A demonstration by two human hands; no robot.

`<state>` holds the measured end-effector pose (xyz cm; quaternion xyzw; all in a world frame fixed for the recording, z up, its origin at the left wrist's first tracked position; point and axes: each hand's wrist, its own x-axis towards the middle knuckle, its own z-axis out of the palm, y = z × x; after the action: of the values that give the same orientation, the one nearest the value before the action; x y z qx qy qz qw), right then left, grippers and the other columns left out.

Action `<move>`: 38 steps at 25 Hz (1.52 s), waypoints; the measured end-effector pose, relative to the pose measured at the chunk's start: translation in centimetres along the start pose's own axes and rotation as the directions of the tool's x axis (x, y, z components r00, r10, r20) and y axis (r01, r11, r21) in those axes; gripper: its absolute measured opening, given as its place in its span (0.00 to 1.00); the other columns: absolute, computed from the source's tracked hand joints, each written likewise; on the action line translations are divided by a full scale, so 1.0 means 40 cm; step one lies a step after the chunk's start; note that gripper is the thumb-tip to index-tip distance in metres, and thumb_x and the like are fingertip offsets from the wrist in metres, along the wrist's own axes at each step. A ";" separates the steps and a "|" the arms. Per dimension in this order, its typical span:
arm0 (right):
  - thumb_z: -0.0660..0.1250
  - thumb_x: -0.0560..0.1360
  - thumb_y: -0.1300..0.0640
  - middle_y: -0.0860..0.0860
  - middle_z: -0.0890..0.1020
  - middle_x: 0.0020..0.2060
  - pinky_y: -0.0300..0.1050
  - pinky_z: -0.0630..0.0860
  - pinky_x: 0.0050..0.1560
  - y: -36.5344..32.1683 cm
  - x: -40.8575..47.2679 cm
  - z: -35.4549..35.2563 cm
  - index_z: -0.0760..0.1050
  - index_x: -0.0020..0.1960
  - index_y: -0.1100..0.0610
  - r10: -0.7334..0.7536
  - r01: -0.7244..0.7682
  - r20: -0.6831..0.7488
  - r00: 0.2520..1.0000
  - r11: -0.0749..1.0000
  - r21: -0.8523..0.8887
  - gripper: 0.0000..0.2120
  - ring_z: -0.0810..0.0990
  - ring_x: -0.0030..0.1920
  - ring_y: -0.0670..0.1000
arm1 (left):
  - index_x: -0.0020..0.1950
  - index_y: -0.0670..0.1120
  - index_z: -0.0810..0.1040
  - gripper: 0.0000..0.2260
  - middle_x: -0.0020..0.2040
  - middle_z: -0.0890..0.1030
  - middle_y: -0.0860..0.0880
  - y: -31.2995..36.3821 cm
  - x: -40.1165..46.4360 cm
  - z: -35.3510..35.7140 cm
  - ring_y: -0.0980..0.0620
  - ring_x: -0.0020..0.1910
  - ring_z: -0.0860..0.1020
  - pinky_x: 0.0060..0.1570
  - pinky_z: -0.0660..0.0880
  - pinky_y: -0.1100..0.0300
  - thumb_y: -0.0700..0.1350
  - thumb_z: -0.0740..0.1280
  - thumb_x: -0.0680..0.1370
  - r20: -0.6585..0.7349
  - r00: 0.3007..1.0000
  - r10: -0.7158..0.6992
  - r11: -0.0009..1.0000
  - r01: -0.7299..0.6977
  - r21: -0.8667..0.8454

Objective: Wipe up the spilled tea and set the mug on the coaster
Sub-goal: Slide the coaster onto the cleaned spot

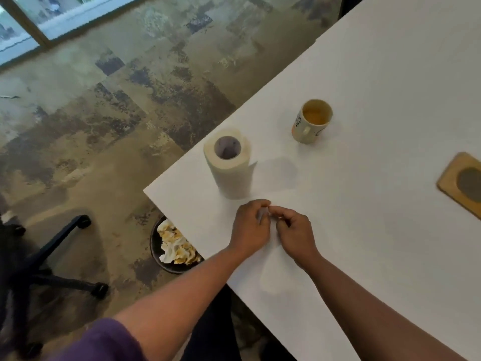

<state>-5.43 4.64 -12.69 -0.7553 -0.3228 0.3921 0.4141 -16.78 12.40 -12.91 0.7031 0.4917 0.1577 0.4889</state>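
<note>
Both hands meet low in the frame's centre, left hand (248,225) and right hand (294,230) fingers pinching a white paper piece (263,213) together. The mug (311,122) stands upper right on the bench (390,100); the coaster (453,178) lies at the right edge.

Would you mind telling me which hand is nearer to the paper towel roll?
Left. The left hand sits just in front of the paper towel roll; the right hand is beside it, farther toward the coaster side.

Cream mug (311,121) stands upright holding tea, well apart from the wooden coaster (462,184).
</note>
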 end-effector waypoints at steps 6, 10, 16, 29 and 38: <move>0.60 0.77 0.66 0.40 0.79 0.62 0.28 0.69 0.63 0.096 0.024 -0.253 0.77 0.67 0.50 0.129 -0.095 -0.286 0.950 0.987 0.130 0.23 0.74 0.61 0.31 | 0.68 0.48 0.77 0.16 0.66 0.79 0.50 0.140 0.101 0.210 0.52 0.65 0.75 0.65 0.70 0.65 0.42 0.69 0.80 0.282 0.941 0.186 0.981 -0.196 0.005; 0.60 0.78 0.66 0.42 0.75 0.68 0.30 0.63 0.70 0.193 0.023 -0.429 0.76 0.69 0.51 0.191 -0.110 -0.414 0.890 0.971 0.212 0.22 0.68 0.71 0.37 | 0.69 0.48 0.76 0.18 0.68 0.77 0.50 0.220 0.156 0.387 0.52 0.68 0.70 0.65 0.60 0.75 0.43 0.70 0.79 0.350 0.894 0.278 0.948 -0.314 0.049; 0.60 0.78 0.67 0.47 0.68 0.76 0.19 0.55 0.63 0.334 0.010 -0.688 0.70 0.74 0.54 0.200 -0.136 -0.581 0.789 0.979 0.151 0.25 0.55 0.79 0.44 | 0.70 0.46 0.76 0.19 0.68 0.77 0.48 0.357 0.236 0.635 0.49 0.70 0.70 0.68 0.63 0.63 0.44 0.70 0.79 0.419 0.822 0.385 0.896 -0.442 0.043; 0.62 0.77 0.54 0.54 0.65 0.78 0.59 0.54 0.75 0.444 0.087 -0.940 0.62 0.78 0.58 0.183 -0.366 -0.784 0.593 0.929 -0.060 0.30 0.59 0.79 0.54 | 0.73 0.43 0.72 0.26 0.70 0.76 0.44 0.502 0.338 0.917 0.43 0.72 0.68 0.69 0.65 0.54 0.51 0.70 0.77 0.386 0.770 0.509 0.777 -0.603 0.179; 0.59 0.78 0.51 0.54 0.67 0.77 0.59 0.55 0.73 0.466 0.113 -0.919 0.68 0.75 0.58 0.096 -0.431 -0.791 0.604 0.874 -0.223 0.27 0.57 0.79 0.55 | 0.69 0.42 0.79 0.19 0.68 0.79 0.42 0.497 0.336 0.924 0.41 0.71 0.72 0.70 0.69 0.44 0.47 0.67 0.79 0.388 0.729 0.563 0.720 -0.664 0.202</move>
<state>31.41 -13.75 -17.70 -0.9550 -0.0732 0.0240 0.2864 26.13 3.31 -17.09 0.9131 0.1663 0.1203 0.3522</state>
